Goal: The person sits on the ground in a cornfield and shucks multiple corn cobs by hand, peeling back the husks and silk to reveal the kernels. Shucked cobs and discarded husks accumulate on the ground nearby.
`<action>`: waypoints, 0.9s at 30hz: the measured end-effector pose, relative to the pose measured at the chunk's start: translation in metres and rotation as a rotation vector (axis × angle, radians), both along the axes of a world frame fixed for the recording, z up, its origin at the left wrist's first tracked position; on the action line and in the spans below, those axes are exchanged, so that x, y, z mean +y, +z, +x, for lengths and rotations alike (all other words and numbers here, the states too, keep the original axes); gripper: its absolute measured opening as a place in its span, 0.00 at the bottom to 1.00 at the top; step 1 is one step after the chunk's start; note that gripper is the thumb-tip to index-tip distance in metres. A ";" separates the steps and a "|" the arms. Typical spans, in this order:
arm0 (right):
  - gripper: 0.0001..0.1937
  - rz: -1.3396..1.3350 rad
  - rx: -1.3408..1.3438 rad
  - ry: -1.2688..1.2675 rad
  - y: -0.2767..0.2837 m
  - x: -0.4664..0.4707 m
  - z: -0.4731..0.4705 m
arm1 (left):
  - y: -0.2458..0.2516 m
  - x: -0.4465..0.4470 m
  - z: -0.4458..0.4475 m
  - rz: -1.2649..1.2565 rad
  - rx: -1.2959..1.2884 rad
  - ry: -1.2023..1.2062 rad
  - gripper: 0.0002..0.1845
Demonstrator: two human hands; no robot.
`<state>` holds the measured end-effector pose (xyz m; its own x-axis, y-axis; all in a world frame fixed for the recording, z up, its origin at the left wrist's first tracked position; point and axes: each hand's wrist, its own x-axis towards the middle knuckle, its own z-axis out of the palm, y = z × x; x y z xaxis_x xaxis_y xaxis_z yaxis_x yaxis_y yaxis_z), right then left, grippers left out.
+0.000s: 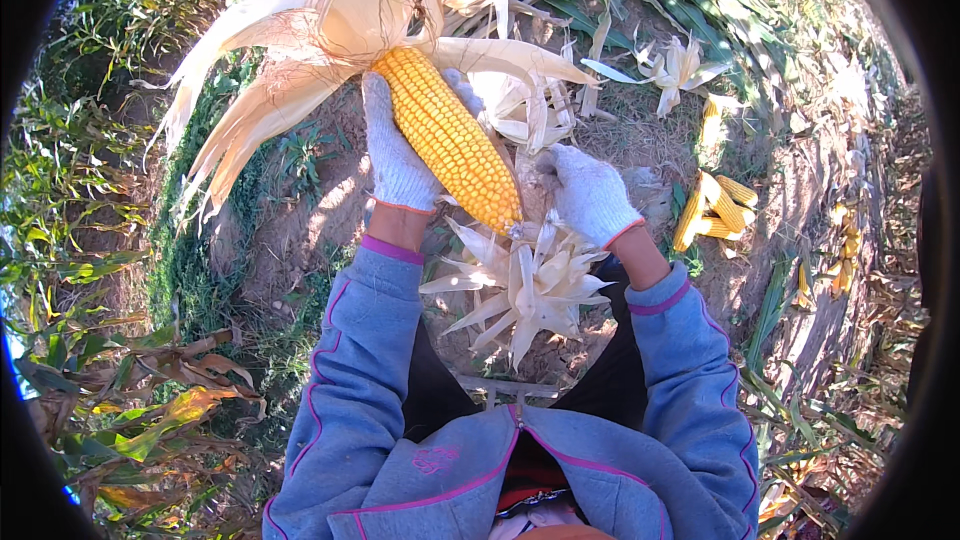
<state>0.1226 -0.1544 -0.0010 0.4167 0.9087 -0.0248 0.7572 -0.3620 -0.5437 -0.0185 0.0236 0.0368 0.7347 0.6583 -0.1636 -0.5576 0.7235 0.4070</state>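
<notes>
A yellow ear of corn (454, 139) slants across the view, its kernels bare and its pale tip towards me. My left hand (401, 165), in a white knit glove, is wrapped around the ear from beneath, with fingertips showing on its far side. Dry husk leaves (292, 67) with brown silk spread out from the ear's upper end. My right hand (589, 191), also gloved, is curled just right of the ear's tip; whether anything thin is between its fingers is hidden. Below the tip, a heap of stripped husks (525, 281) lies on the ground between my legs.
Several husked ears (716, 210) are piled on the soil at right, with more corn (847, 251) farther right. Loose husks (525, 105) and cut stalks (675, 7) lie ahead. Standing corn plants (82, 127) line the left side.
</notes>
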 end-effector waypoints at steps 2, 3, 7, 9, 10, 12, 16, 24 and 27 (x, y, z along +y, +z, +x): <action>0.15 -0.018 -0.243 -0.060 -0.005 -0.003 0.003 | -0.004 -0.004 0.005 -0.006 -0.024 -0.026 0.33; 0.15 0.056 -0.106 -0.080 0.001 -0.001 0.000 | -0.003 -0.008 0.002 0.021 -0.001 -0.049 0.33; 0.17 0.355 0.457 -0.094 0.007 0.005 -0.004 | -0.032 -0.005 0.005 0.284 0.133 -0.108 0.34; 0.19 0.487 0.502 -0.035 -0.030 0.004 0.002 | -0.048 -0.015 0.007 0.617 0.347 0.010 0.31; 0.21 0.504 0.413 0.016 -0.025 0.007 -0.002 | -0.055 -0.015 0.004 0.542 0.338 -0.015 0.29; 0.21 0.464 0.295 0.047 -0.022 0.001 0.001 | -0.060 -0.018 -0.002 0.441 0.324 -0.104 0.29; 0.21 0.483 0.539 -0.001 -0.019 -0.008 0.005 | -0.046 -0.027 -0.007 0.398 0.333 -0.347 0.28; 0.20 0.607 1.187 -0.112 -0.017 -0.019 0.014 | -0.034 -0.055 0.007 0.512 0.401 -0.669 0.27; 0.20 0.682 1.379 -0.116 -0.024 -0.014 0.015 | -0.030 -0.062 0.008 0.537 0.426 -0.732 0.26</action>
<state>0.1373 -0.1682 -0.0246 0.4868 0.8724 -0.0438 -0.4691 0.2188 -0.8556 -0.0109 -0.0386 0.0064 0.9379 0.1315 -0.3211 0.2195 0.4920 0.8425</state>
